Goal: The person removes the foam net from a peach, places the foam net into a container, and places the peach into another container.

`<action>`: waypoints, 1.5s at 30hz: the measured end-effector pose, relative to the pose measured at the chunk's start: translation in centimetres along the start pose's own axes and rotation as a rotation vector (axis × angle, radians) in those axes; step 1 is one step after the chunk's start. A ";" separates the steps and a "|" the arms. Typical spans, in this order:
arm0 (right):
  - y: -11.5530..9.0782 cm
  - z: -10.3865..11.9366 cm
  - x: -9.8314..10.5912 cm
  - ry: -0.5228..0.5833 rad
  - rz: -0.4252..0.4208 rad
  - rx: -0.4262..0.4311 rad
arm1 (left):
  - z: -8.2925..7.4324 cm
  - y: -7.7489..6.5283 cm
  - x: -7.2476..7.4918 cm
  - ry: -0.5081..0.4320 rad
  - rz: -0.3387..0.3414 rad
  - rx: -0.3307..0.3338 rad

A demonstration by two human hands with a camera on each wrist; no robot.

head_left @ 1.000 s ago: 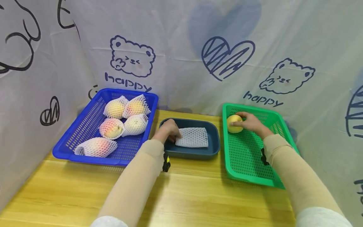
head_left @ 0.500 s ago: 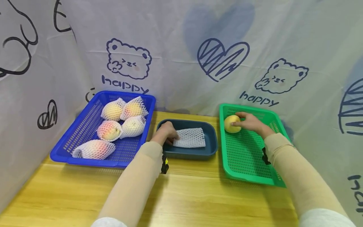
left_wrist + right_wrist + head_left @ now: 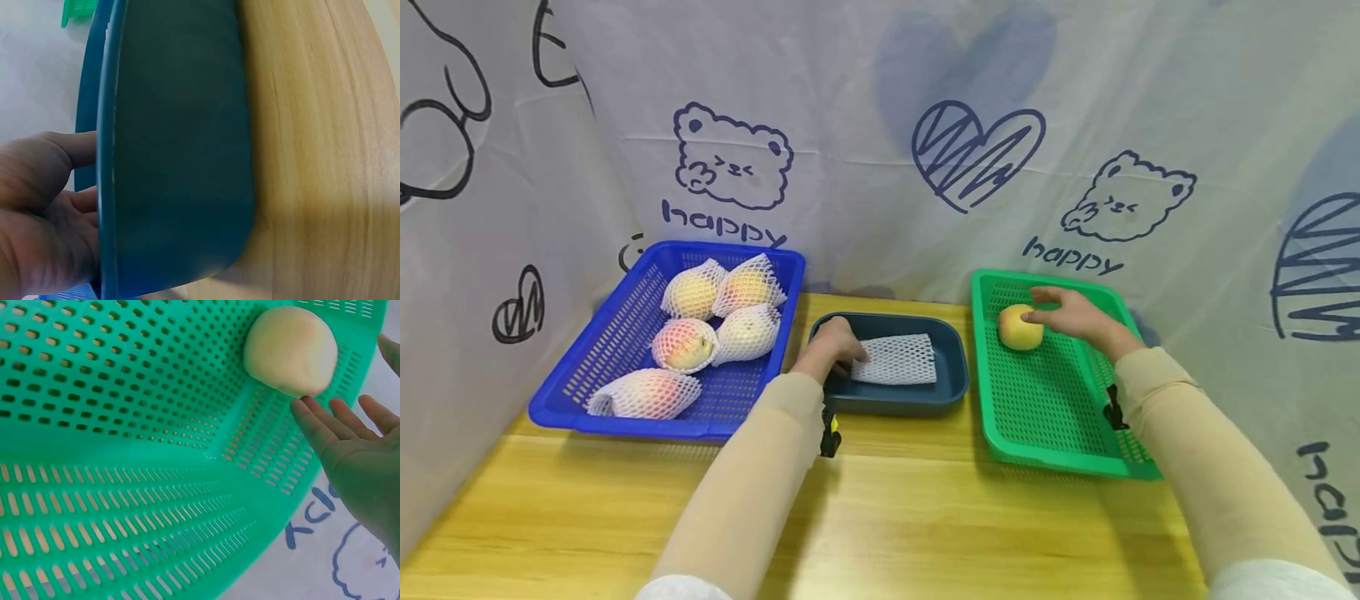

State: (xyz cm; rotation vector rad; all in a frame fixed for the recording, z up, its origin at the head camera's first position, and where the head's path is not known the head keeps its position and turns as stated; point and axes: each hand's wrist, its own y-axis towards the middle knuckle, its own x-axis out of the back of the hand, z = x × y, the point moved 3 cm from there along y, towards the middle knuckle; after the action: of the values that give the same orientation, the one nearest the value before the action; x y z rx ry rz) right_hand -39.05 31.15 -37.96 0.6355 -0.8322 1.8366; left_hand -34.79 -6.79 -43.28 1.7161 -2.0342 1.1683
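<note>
My left hand (image 3: 835, 346) reaches into the dark blue tray (image 3: 951, 396) and pinches the near end of a flat white foam net sleeve (image 3: 898, 360). In the left wrist view the tray's wall hides its fingertips. My right hand (image 3: 359, 447) is open over the green basket (image 3: 992, 408), its straight fingers at the edge of a yellow peach (image 3: 290, 350) with a reddish blush. That peach (image 3: 1021, 327) sits in the basket's back left corner, with the thumb and fingers spread beside it and not closed around it.
On the left stands a blue basket (image 3: 561, 400) with several peaches in foam nets, such as a pink one (image 3: 683, 345). All containers stand on a wooden table (image 3: 910, 517). A printed cloth (image 3: 865, 208) hangs close behind them.
My right hand has let go of the peach and spread its fingers. The peach has turned, showing more red, and sits slightly further from the basket's left wall. My left hand stays at the net.
</note>
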 end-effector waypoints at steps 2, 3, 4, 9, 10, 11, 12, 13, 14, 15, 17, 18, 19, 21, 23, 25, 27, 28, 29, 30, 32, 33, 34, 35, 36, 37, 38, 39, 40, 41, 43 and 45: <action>-0.6 0.4 0.4 -0.007 -0.012 0.005 | -0.1 -0.1 0.2 0.019 -0.027 -0.026; -0.9 0.6 0.6 -0.010 -0.019 0.008 | -0.1 -0.2 0.3 0.028 -0.042 -0.041; -1.3 0.9 0.8 -0.011 -0.024 0.013 | -0.2 -0.3 0.3 0.032 -0.053 -0.055; -3.2 2.4 1.5 -0.013 -0.069 0.046 | -0.4 -1.0 0.8 -0.022 -0.091 -0.114; -3.6 2.7 1.5 -0.007 -0.080 0.063 | -0.4 -1.3 0.9 -0.040 -0.102 -0.127; -4.0 2.9 1.6 0.001 -0.092 0.083 | -0.5 -1.6 1.0 -0.063 -0.116 -0.143; -4.5 3.1 1.6 0.013 -0.101 0.106 | -0.5 -1.9 1.2 -0.095 -0.125 -0.157; -4.9 3.3 1.5 0.026 -0.113 0.133 | -0.5 -2.2 1.3 -0.121 -0.137 -0.174; -5.4 3.5 1.4 0.042 -0.123 0.154 | -0.5 -2.5 1.4 -0.155 -0.145 -0.187; -5.9 3.6 1.3 0.049 -0.139 0.172 | -0.5 -2.9 1.5 -0.184 -0.153 -0.204; -7.0 3.9 1.0 0.054 -0.178 0.194 | -0.5 -3.5 1.7 -0.243 -0.161 -0.232; -7.6 4.1 0.7 0.054 -0.197 0.195 | -0.5 -3.8 1.7 -0.269 -0.166 -0.242; -8.2 4.3 0.3 0.047 -0.227 0.190 | -0.5 -4.2 1.8 -0.292 -0.177 -0.256; -9.5 4.6 -0.5 0.043 -0.281 0.184 | -0.5 -5.0 2.0 -0.334 -0.203 -0.280; -10.7 4.9 -1.5 0.037 -0.327 0.196 | -0.5 -6.0 2.2 -0.376 -0.229 -0.307; -11.8 5.0 -2.6 0.023 -0.374 0.225 | -0.6 -7.0 2.3 -0.418 -0.253 -0.336; -12.8 4.9 -3.9 0.008 -0.414 0.266 | -0.5 -7.9 2.3 -0.452 -0.270 -0.363; -13.4 4.8 -4.5 -0.006 -0.440 0.285 | -0.4 -8.4 2.3 -0.467 -0.274 -0.374; -13.9 4.7 -5.2 -0.021 -0.466 0.299 | -0.3 -8.8 2.3 -0.478 -0.280 -0.385; -14.5 4.6 -5.9 -0.038 -0.493 0.313 | -0.2 -9.2 2.3 -0.488 -0.285 -0.398; -15.4 4.4 -7.4 -0.073 -0.543 0.348 | 0.3 -10.0 2.5 -0.507 -0.293 -0.431; -15.8 4.3 -8.1 -0.093 -0.564 0.365 | 0.6 -10.4 2.6 -0.515 -0.296 -0.449; -16.2 4.3 -8.7 -0.115 -0.582 0.378 | 0.8 -10.8 2.7 -0.520 -0.300 -0.468; -16.5 4.2 -9.4 -0.134 -0.595 0.393 | 1.0 -11.2 2.8 -0.525 -0.306 -0.492; -16.7 4.2 -10.0 -0.152 -0.604 0.405 | 1.3 -11.6 3.0 -0.529 -0.309 -0.516; -16.9 4.2 -10.5 -0.172 -0.612 0.416 | 1.6 -11.9 3.2 -0.533 -0.311 -0.537; -17.2 4.1 -11.0 -0.194 -0.617 0.424 | 1.8 -12.3 3.3 -0.533 -0.313 -0.554; -17.4 4.0 -11.5 -0.218 -0.620 0.428 | 2.1 -12.6 3.5 -0.533 -0.316 -0.570; -17.6 3.9 -11.9 -0.242 -0.622 0.435 | 2.3 -13.0 3.7 -0.528 -0.319 -0.581; -17.9 3.7 -12.2 -0.265 -0.625 0.446 | 2.6 -13.3 4.0 -0.518 -0.324 -0.591; -18.4 3.4 -12.9 -0.316 -0.630 0.473 | 3.2 -14.1 4.5 -0.493 -0.333 -0.602; -18.8 2.9 -13.4 -0.357 -0.633 0.497 | 3.8 -14.7 5.1 -0.460 -0.351 -0.614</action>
State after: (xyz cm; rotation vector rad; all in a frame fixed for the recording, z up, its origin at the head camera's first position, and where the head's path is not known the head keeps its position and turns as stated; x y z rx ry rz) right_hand -16.39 26.63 -41.01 1.3956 -0.3135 1.3492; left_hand -21.75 -13.06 -36.42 1.9837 -1.9044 0.0165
